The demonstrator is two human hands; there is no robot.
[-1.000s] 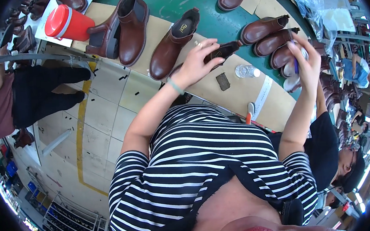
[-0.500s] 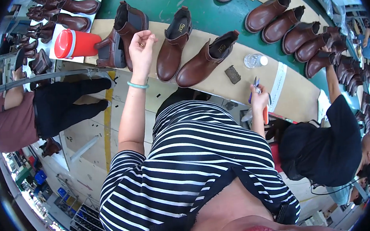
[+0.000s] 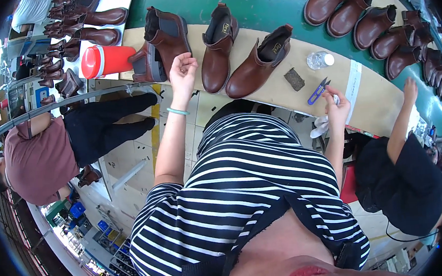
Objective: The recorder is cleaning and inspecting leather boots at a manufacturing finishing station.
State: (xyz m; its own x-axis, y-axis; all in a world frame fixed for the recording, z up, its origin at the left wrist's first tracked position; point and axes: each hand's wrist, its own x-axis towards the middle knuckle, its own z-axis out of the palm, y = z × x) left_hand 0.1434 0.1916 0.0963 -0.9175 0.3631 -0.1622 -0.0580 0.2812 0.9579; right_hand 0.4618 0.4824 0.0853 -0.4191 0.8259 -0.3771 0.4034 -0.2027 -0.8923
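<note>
My left hand, a green bangle on its wrist, is held up before the brown ankle boots at the left. Its fingers are loosely bent and apart, with nothing seen in them. Two more brown boots stand to its right: one upright boot and one angled boot. My right hand is by the table's near edge, its fingers closed around a small white thing that is partly hidden. Blue-handled thread snips lie just left of its fingertips. A dark, rough block rests nearby.
A clear bottle with a white cap stands beyond my right hand. At the left is a red jug. Several brown boots line the green table. A co-worker in black reaches in at right; another person is at left.
The snips, at my right hand before, now lie beside its fingers on the table. The orange thing under that hand no longer shows. The co-worker's hand has left the boot. The whole view has shifted.
</note>
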